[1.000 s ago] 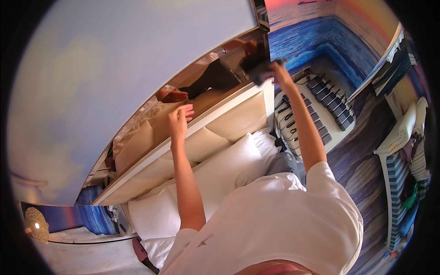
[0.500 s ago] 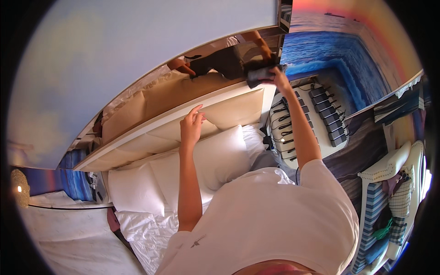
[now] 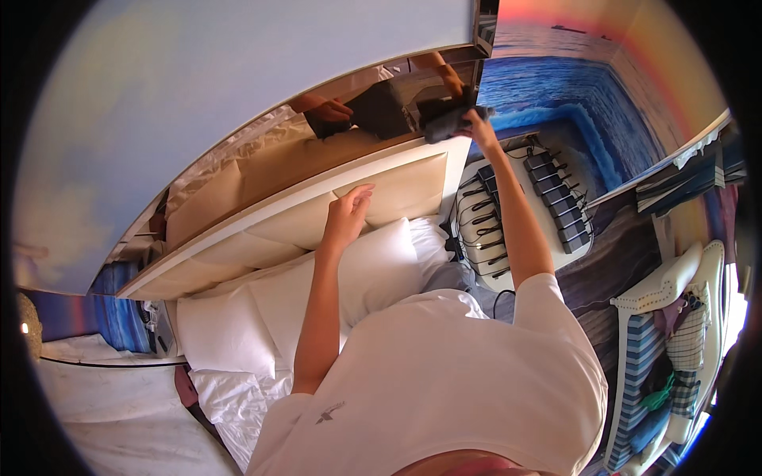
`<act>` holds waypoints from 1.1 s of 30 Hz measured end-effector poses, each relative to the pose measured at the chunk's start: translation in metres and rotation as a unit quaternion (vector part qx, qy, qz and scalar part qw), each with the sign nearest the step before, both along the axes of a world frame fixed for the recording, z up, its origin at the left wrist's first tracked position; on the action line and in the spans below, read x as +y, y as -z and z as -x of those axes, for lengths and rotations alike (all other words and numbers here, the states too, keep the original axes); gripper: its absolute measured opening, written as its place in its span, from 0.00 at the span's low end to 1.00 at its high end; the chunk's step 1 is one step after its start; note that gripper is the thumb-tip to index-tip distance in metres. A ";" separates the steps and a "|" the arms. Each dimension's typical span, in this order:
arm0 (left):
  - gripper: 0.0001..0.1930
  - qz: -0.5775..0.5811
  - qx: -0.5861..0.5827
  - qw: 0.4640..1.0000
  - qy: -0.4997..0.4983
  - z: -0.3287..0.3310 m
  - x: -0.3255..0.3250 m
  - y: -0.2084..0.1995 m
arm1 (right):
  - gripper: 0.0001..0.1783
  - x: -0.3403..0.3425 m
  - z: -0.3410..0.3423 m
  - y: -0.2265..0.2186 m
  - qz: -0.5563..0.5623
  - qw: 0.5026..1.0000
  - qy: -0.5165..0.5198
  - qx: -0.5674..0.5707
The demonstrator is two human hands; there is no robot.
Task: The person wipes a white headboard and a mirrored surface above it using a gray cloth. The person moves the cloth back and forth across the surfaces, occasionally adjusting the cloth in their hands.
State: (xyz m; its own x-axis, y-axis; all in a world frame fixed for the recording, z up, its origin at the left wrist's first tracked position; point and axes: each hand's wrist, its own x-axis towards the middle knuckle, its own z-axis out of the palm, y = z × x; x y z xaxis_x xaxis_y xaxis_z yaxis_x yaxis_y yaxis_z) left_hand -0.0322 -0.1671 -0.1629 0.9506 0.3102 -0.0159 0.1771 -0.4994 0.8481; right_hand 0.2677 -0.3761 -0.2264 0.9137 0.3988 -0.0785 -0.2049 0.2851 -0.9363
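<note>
My right hand (image 3: 478,129) grips a dark grey cloth (image 3: 447,125), its fingers wrapped over the right end. The cloth lies against the lower right end of a mirrored strip (image 3: 349,119), just above the white top rail of the headboard (image 3: 397,190). In the mirror, both arms and the dark cloth show as reflections. My left hand (image 3: 347,213) hangs in front of the beige padded panel, above the pillows, with its fingers loosely stretched and nothing in them. Whether it touches the padding I cannot tell.
Below the headboard lie white pillows (image 3: 377,266) on a bed. To the right, a pale stand (image 3: 516,266) carries rows of black power adapters (image 3: 562,210) with cables. A striped chair (image 3: 635,373) piled with clothes stands farther right. A sea mural (image 3: 548,87) covers the corner wall.
The view has shifted slightly. My left hand has moved a little to the right along the headboard, its fingers now pointing more to the right. My right hand still holds the cloth at the mirror.
</note>
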 end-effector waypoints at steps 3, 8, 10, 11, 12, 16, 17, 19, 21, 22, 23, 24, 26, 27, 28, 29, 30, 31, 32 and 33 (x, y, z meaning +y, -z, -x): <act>0.15 0.002 0.000 1.000 -0.002 0.008 0.004 0.006 | 0.21 -0.004 -0.004 -0.009 0.031 0.997 -0.032 -0.067; 0.15 0.004 -0.006 1.000 0.012 0.014 0.010 0.009 | 0.20 -0.003 0.019 -0.150 -0.127 0.968 -0.064 -0.209; 0.15 0.003 -0.019 1.000 0.023 0.009 0.008 0.007 | 0.19 -0.007 0.011 -0.132 -0.102 0.976 -0.020 -0.189; 0.15 0.014 -0.014 0.999 0.027 0.008 0.006 0.004 | 0.19 -0.004 0.011 -0.107 -0.099 0.981 0.020 -0.163; 0.15 0.025 -0.011 0.999 0.029 0.007 0.002 0.000 | 0.18 0.001 0.010 -0.082 -0.098 0.984 0.058 -0.137; 0.14 0.030 -0.028 0.999 0.013 0.016 0.005 0.007 | 0.16 -0.003 0.028 -0.001 0.003 0.995 0.091 -0.039; 0.14 0.030 -0.023 0.999 0.007 0.016 0.006 0.008 | 0.15 -0.011 0.027 0.002 -0.022 0.993 0.102 -0.048; 0.14 0.035 -0.002 0.999 -0.008 0.022 0.005 0.013 | 0.15 -0.029 0.032 -0.018 -0.082 0.989 0.099 -0.070; 0.14 0.034 -0.012 0.999 -0.009 0.022 0.003 0.019 | 0.20 -0.043 0.039 -0.041 -0.061 0.993 0.089 -0.050; 0.14 0.032 -0.019 0.999 -0.011 0.020 0.001 0.021 | 0.23 -0.046 0.041 -0.053 -0.031 0.996 0.074 -0.039; 0.13 0.025 -0.027 0.999 -0.003 0.018 -0.002 0.022 | 0.22 -0.041 0.044 -0.062 0.022 0.997 0.062 -0.031; 0.13 0.019 -0.008 1.000 0.010 0.014 -0.006 0.016 | 0.21 -0.032 0.047 -0.070 0.073 0.996 0.054 -0.025; 0.13 0.005 0.030 0.999 0.043 0.005 -0.017 0.004 | 0.29 -0.018 0.023 -0.049 0.045 0.998 0.029 -0.029; 0.13 0.005 0.018 0.999 0.050 0.002 -0.019 0.004 | 0.30 -0.005 0.008 -0.043 0.027 0.998 0.025 -0.043; 0.13 0.007 0.009 0.998 0.058 0.001 -0.021 0.005 | 0.32 0.002 0.003 -0.040 0.010 0.998 0.020 -0.054; 0.12 0.008 -0.001 0.998 0.066 0.001 -0.022 0.007 | 0.32 -0.003 0.003 -0.035 0.008 0.998 0.021 -0.055; 0.12 0.004 -0.003 0.999 0.051 0.004 -0.021 0.007 | 0.32 -0.003 0.002 -0.038 -0.001 0.998 0.017 -0.059; 0.12 -0.001 -0.009 0.999 0.036 0.008 -0.020 0.010 | 0.33 -0.001 0.001 -0.047 -0.011 0.998 0.012 -0.066; 0.12 -0.005 -0.014 1.000 0.017 0.011 -0.019 0.015 | 0.31 0.004 0.017 -0.080 -0.083 0.994 0.014 -0.063; 0.12 0.005 -0.012 1.000 0.010 0.011 -0.018 0.018 | 0.29 -0.001 0.012 -0.107 -0.120 0.985 -0.009 -0.126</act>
